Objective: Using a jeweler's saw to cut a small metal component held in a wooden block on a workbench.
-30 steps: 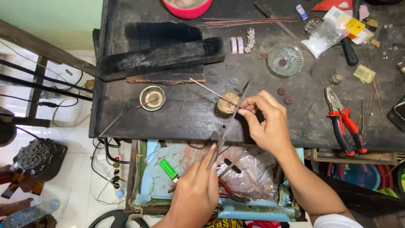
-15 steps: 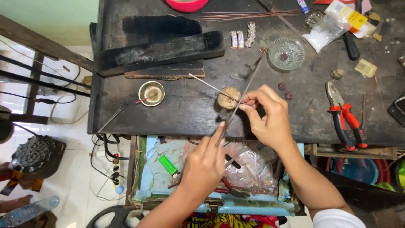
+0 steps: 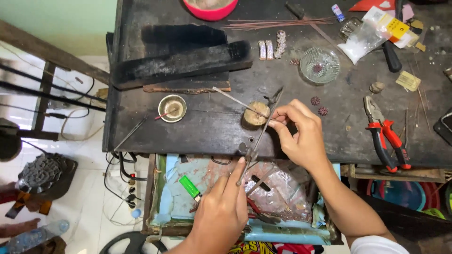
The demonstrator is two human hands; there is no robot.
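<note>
My left hand sits low in the middle of the frame, and since a second ago it has slid up and a little to the right, so its fingers now pinch the lower end of the long tweezers instead of lying loosely under them. That makes the slim metal tool steadier, running diagonally from the drawer edge up to the small round wooden block near the middle of the frame. My right hand, just right of the block, has hardly moved; its thumb and forefinger are pressed together on something tiny beside the tweezers' upper part, too small for me to make out. Below both hands the open drawer holds crumpled plastic, a green lighter and a few dark tools. On the dark surface, left of the block, stands a small brass cup, with a thin wire slanting in toward the block. At right lie the red-handled pliers, well apart from my hands, and two small round beaded pieces just above my right knuckles. Farther up are a glass dish, a charred black block, a bundle of thin rods and a pink bowl at the top edge. Nothing lies between my hands and the wooden block.
</note>
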